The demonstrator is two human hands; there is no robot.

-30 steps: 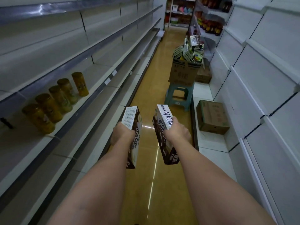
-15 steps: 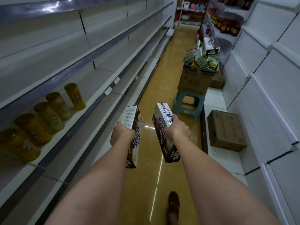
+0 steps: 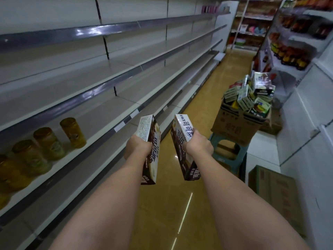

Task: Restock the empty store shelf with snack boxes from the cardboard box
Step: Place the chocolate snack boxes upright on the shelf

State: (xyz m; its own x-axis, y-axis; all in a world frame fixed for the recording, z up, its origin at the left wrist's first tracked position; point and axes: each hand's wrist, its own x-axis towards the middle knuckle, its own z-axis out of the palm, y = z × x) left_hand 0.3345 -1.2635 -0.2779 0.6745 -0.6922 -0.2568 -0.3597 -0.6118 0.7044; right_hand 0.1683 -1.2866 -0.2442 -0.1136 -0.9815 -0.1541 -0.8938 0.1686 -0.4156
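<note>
My left hand (image 3: 137,147) grips a brown and white snack box (image 3: 150,150) held upright over the aisle floor. My right hand (image 3: 199,146) grips a second snack box (image 3: 182,139) of the same kind, a little to the right. Long empty white shelves (image 3: 126,105) run along the left of both hands. Ahead on the right, an open cardboard box (image 3: 236,127) heaped with more snack boxes (image 3: 249,94) stands on a teal plastic stool (image 3: 227,156).
Several yellow jars (image 3: 73,132) stand in a row on the left shelf. A closed cardboard carton (image 3: 273,192) lies on the low right ledge. Stocked bottle shelves (image 3: 292,55) stand at the far right. The tan aisle floor (image 3: 173,204) runs forward.
The view has swung up and to the left towards the empty shelves. Both hands still hold their boxes in front of me. The shoe seen below is out of view.
</note>
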